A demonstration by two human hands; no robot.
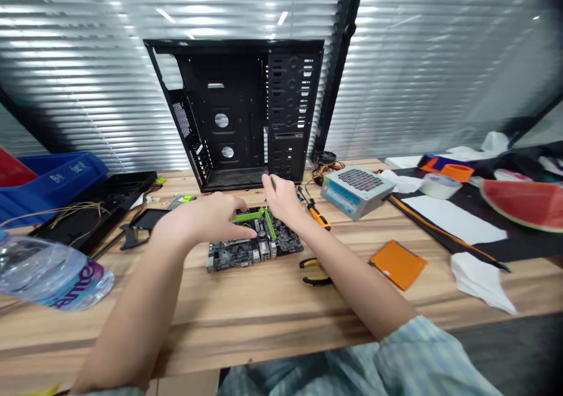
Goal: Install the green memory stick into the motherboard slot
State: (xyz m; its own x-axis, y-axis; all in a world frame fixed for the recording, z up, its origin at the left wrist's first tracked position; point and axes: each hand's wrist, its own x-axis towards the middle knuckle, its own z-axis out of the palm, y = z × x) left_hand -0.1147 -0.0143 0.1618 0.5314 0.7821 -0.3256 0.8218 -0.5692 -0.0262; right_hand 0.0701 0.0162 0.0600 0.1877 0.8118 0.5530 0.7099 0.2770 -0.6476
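Note:
A black motherboard (237,253) with bright green memory slots (269,223) lies flat on the wooden table. Above its left part is my left hand (204,219), thumb and forefinger spread apart; contact with the board cannot be made out. My right hand (284,201) is at the far end of the green slots, its fingers pinched together. A small dark green bit shows at those fingertips, too little to name. Right of the board lies a pair of pliers with black and yellow handles (315,280), partly behind my right forearm. An orange-handled screwdriver (317,215) rests beyond my right wrist.
An open black computer case (240,91) stands behind the board. To the right are a power supply (355,188), an orange drive-shaped plate (398,264) and white paper (479,278). On the left are a water bottle (53,273), a black panel (118,199) and a blue bin (53,179).

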